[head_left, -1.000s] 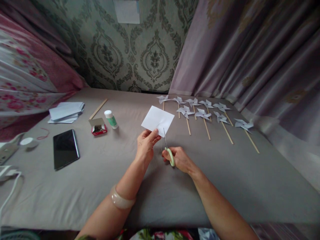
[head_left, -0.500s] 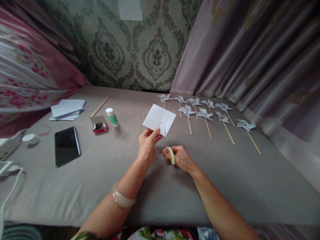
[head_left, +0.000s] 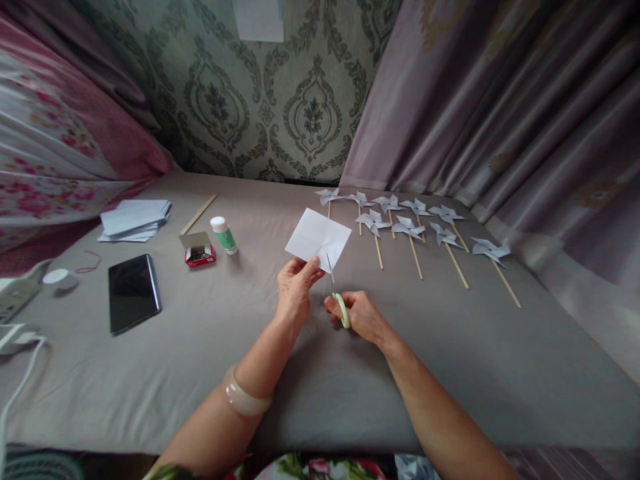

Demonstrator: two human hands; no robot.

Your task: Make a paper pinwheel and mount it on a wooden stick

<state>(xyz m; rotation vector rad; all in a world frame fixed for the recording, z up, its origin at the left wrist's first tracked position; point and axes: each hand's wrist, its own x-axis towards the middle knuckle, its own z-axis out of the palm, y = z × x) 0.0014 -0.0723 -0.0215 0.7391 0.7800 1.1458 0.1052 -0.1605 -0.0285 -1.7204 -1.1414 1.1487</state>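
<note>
My left hand (head_left: 295, 287) pinches the near corner of a white square of paper (head_left: 316, 237) and holds it up over the grey cloth-covered table (head_left: 225, 347). My right hand (head_left: 359, 315) is closed round the green handles of small scissors (head_left: 336, 293), whose blades point up into the paper's lower edge. A pale bangle (head_left: 245, 399) sits on my left forearm.
Several white paper pinwheels on wooden sticks (head_left: 410, 230) lie in rows at the right. To the left are a glue bottle (head_left: 223, 235), a small red box (head_left: 199, 249), a black phone (head_left: 133, 292), a paper stack (head_left: 134, 219), a wooden stick (head_left: 199, 213), tape roll (head_left: 59, 277) and a power strip (head_left: 17, 293).
The scissors' blades have crept slightly further into the paper's edge; both hands stay almost in place. The view shifted a little.
</note>
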